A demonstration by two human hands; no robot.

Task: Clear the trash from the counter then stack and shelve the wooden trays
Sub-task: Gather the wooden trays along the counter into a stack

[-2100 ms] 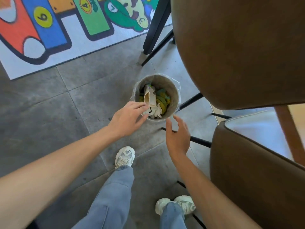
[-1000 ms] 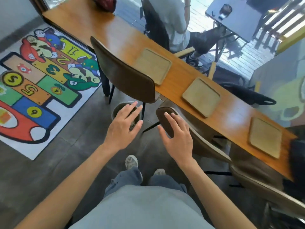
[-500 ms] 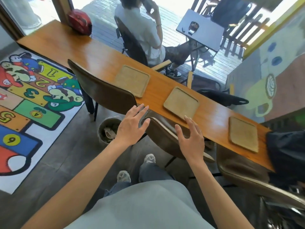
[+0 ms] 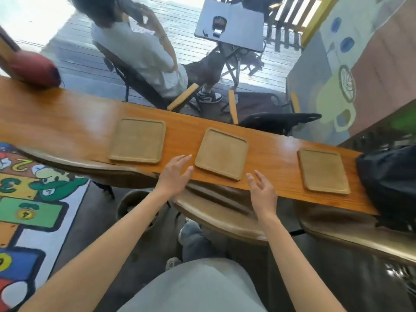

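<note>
Three empty wooden trays lie in a row on the long wooden counter (image 4: 67, 129): a left tray (image 4: 137, 140), a middle tray (image 4: 221, 153) and a right tray (image 4: 323, 171). My left hand (image 4: 174, 175) hovers open at the counter's near edge, just left of the middle tray. My right hand (image 4: 263, 194) is open too, at the near edge just right of that tray. Neither hand touches a tray. The trash bin (image 4: 132, 201) stands on the floor under the counter, mostly hidden by my left forearm.
Brown chair backs (image 4: 216, 210) press against the counter's near side. A black bag (image 4: 391, 183) sits at the right end, a red bag (image 4: 33, 68) at the far left. A person sits beyond the counter. A colourful rug (image 4: 29, 199) covers the floor at left.
I have risen from the trash bin and turned up to the counter. Both empty hands have moved forward to either side of the middle tray.
</note>
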